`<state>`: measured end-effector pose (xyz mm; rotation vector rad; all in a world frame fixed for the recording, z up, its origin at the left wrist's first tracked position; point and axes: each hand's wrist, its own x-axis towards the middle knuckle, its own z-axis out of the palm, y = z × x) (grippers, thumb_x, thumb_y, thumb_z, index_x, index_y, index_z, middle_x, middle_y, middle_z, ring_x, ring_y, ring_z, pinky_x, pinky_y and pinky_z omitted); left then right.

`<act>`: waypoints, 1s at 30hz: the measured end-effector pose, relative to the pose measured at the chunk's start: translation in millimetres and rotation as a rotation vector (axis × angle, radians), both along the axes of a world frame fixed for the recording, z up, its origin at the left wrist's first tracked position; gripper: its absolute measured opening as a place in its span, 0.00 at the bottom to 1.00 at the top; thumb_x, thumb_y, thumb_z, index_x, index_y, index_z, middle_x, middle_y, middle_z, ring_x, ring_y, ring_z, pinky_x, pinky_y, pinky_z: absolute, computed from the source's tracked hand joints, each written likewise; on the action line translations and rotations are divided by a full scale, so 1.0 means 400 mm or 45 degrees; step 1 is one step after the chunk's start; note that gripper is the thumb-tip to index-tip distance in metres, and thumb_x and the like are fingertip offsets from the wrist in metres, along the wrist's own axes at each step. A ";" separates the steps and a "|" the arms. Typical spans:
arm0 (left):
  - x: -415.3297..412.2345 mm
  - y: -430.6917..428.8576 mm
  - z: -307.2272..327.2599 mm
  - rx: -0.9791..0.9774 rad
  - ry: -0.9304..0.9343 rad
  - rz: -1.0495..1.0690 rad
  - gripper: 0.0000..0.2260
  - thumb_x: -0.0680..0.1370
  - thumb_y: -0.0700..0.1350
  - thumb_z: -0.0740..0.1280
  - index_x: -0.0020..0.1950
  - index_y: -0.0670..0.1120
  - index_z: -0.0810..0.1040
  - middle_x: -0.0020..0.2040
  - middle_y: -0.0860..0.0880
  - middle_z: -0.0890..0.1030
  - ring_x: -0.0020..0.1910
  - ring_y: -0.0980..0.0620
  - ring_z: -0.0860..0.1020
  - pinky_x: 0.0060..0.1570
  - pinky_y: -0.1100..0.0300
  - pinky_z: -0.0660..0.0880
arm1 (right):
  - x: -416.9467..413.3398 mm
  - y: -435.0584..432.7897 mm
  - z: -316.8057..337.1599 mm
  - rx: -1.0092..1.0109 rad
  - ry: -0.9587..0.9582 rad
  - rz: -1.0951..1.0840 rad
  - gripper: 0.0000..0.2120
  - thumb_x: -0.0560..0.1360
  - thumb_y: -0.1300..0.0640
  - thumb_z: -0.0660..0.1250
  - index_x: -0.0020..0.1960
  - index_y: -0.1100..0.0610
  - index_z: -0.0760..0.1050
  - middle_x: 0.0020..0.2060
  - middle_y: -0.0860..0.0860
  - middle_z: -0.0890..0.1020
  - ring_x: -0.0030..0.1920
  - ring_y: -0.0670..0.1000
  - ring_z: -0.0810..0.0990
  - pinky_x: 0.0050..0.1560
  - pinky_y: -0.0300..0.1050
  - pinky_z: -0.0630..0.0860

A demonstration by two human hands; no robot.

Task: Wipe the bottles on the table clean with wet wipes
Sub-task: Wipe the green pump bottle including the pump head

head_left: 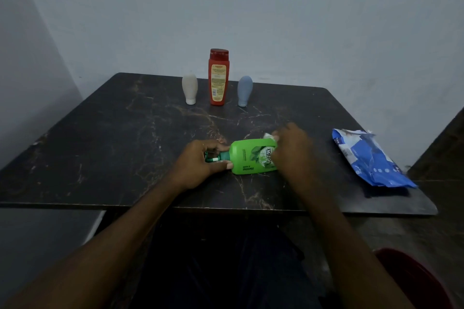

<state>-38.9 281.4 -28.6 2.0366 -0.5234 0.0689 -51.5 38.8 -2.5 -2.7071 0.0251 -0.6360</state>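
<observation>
A green bottle [251, 158] is laid on its side in the middle of the bench [125, 133], and its pump end is gripped by the curled fingers of the left hand [200, 165]. A white wet wipe [268, 136] is pinched in the bent fingers of the right hand [291, 148] and pressed on the bottle's other end. A red bottle [218, 78], a white bottle [190, 89] and a grey-blue bottle [245, 91] are stood at the back, and a blue wipe pack [371, 158] is laid at the right.

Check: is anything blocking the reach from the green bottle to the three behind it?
Nothing visible. Bare table separates the green bottle from the white bottle, red bottle and blue-grey bottle; the wipes pack lies off right.
</observation>
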 end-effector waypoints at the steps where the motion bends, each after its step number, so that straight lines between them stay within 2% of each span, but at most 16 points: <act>1: 0.000 -0.001 0.001 0.001 -0.004 0.001 0.13 0.71 0.48 0.81 0.54 0.58 0.85 0.52 0.62 0.86 0.51 0.63 0.83 0.51 0.67 0.75 | -0.001 -0.042 -0.003 0.008 0.027 -0.041 0.15 0.69 0.64 0.70 0.55 0.57 0.80 0.47 0.51 0.75 0.46 0.51 0.75 0.45 0.47 0.74; 4: -0.003 -0.007 0.002 -0.009 -0.029 -0.018 0.12 0.71 0.47 0.81 0.51 0.61 0.85 0.51 0.63 0.85 0.51 0.63 0.83 0.48 0.75 0.74 | -0.011 -0.118 -0.013 0.039 0.004 -0.117 0.14 0.70 0.64 0.69 0.55 0.59 0.81 0.47 0.53 0.76 0.45 0.53 0.76 0.44 0.45 0.71; 7: -0.003 -0.008 0.001 -0.012 -0.028 -0.020 0.12 0.72 0.47 0.80 0.52 0.57 0.85 0.51 0.62 0.85 0.51 0.63 0.83 0.48 0.76 0.74 | -0.013 -0.130 -0.015 0.073 -0.036 -0.181 0.13 0.70 0.63 0.69 0.54 0.59 0.82 0.47 0.56 0.78 0.45 0.57 0.78 0.43 0.44 0.68; 12: -0.004 -0.006 0.002 0.000 -0.050 -0.014 0.12 0.71 0.47 0.81 0.52 0.58 0.85 0.51 0.63 0.85 0.50 0.63 0.83 0.48 0.76 0.73 | -0.023 -0.142 -0.033 0.115 0.047 -0.298 0.12 0.71 0.65 0.68 0.54 0.59 0.80 0.48 0.56 0.79 0.42 0.51 0.73 0.43 0.44 0.69; 14: -0.005 -0.005 0.004 -0.006 -0.064 -0.016 0.12 0.71 0.47 0.81 0.50 0.61 0.85 0.51 0.64 0.85 0.50 0.64 0.82 0.47 0.77 0.72 | -0.034 -0.149 -0.040 0.174 0.079 -0.360 0.06 0.73 0.63 0.66 0.49 0.59 0.79 0.45 0.56 0.80 0.40 0.50 0.74 0.39 0.43 0.69; 16: -0.006 -0.006 0.004 -0.012 -0.074 -0.019 0.13 0.71 0.48 0.81 0.50 0.62 0.85 0.51 0.66 0.85 0.50 0.65 0.82 0.47 0.78 0.71 | -0.041 -0.156 -0.041 0.230 0.058 -0.421 0.04 0.74 0.63 0.64 0.42 0.59 0.78 0.40 0.55 0.80 0.35 0.49 0.73 0.33 0.40 0.65; 18: -0.007 -0.007 0.004 -0.025 -0.078 -0.028 0.13 0.71 0.47 0.81 0.49 0.62 0.85 0.51 0.66 0.85 0.51 0.66 0.82 0.47 0.78 0.71 | -0.040 -0.152 -0.034 0.247 -0.020 -0.431 0.05 0.75 0.63 0.64 0.43 0.60 0.78 0.39 0.55 0.79 0.35 0.50 0.73 0.36 0.41 0.65; 22: -0.005 -0.006 0.006 -0.005 -0.069 -0.017 0.13 0.71 0.48 0.81 0.50 0.62 0.85 0.52 0.68 0.84 0.51 0.67 0.82 0.47 0.78 0.71 | -0.032 -0.111 -0.019 0.265 0.007 -0.295 0.08 0.79 0.60 0.62 0.53 0.59 0.79 0.49 0.54 0.78 0.45 0.51 0.76 0.45 0.47 0.72; 24: -0.004 -0.007 0.006 -0.001 -0.053 -0.012 0.13 0.71 0.48 0.81 0.52 0.62 0.85 0.52 0.68 0.84 0.52 0.67 0.81 0.47 0.79 0.71 | -0.036 -0.075 -0.024 0.249 0.001 -0.223 0.08 0.78 0.60 0.63 0.56 0.58 0.79 0.52 0.54 0.77 0.45 0.48 0.73 0.46 0.44 0.68; 26: -0.001 -0.005 0.005 -0.007 -0.033 -0.017 0.14 0.72 0.48 0.80 0.54 0.60 0.85 0.53 0.67 0.84 0.53 0.66 0.82 0.48 0.78 0.71 | -0.042 -0.023 -0.026 0.240 -0.059 -0.108 0.09 0.79 0.61 0.63 0.56 0.59 0.79 0.50 0.54 0.78 0.43 0.47 0.72 0.43 0.43 0.67; 28: 0.002 -0.002 0.006 -0.012 0.005 -0.036 0.14 0.73 0.46 0.79 0.57 0.57 0.86 0.55 0.64 0.85 0.55 0.65 0.82 0.53 0.73 0.73 | -0.050 0.033 -0.018 0.271 -0.088 0.043 0.08 0.78 0.62 0.64 0.55 0.60 0.79 0.46 0.54 0.79 0.40 0.47 0.75 0.40 0.41 0.70; 30: 0.001 0.000 0.009 -0.008 0.046 -0.058 0.16 0.74 0.44 0.78 0.61 0.53 0.85 0.58 0.60 0.85 0.58 0.61 0.82 0.61 0.63 0.75 | -0.055 0.080 -0.002 0.223 -0.087 0.218 0.10 0.77 0.63 0.64 0.57 0.59 0.79 0.47 0.54 0.80 0.42 0.49 0.77 0.43 0.45 0.76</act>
